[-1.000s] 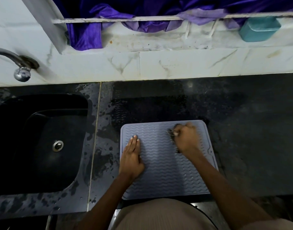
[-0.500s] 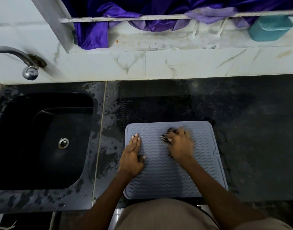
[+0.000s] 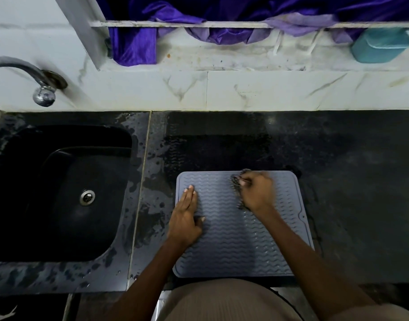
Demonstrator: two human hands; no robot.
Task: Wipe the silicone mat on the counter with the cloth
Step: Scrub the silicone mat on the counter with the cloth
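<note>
- Head view: we look down on a grey-blue rectangular silicone mat with a wavy ribbed surface [image 3: 239,237], lying flat on the dark stone table [image 3: 351,205] at the near edge, towards 6 o'clock of the frame.
- Our left hand [image 3: 186,218] lies flat on the mat's 9 o'clock side, fingers [image 3: 190,195] straight and together, holding nothing. We judge it pins the mat so it does not slide under the rubbing.
- Our right hand [image 3: 256,193] sits near the mat's 12 o'clock edge, its fingers curled round a small dark bunched cloth [image 3: 236,180] that shows only at the hand's 9 o'clock side. The hand is blurred, so the exact grip is hard to read.
- The cloth is pressed against the mat, which we take as mid-wipe on the far strip.
- A black sunken sink [image 3: 60,193] lies at 9 o'clock, with wet patches on the table beside it.
- Behind, at 12 o'clock, purple fabric [image 3: 134,45] hangs over a white rail.
</note>
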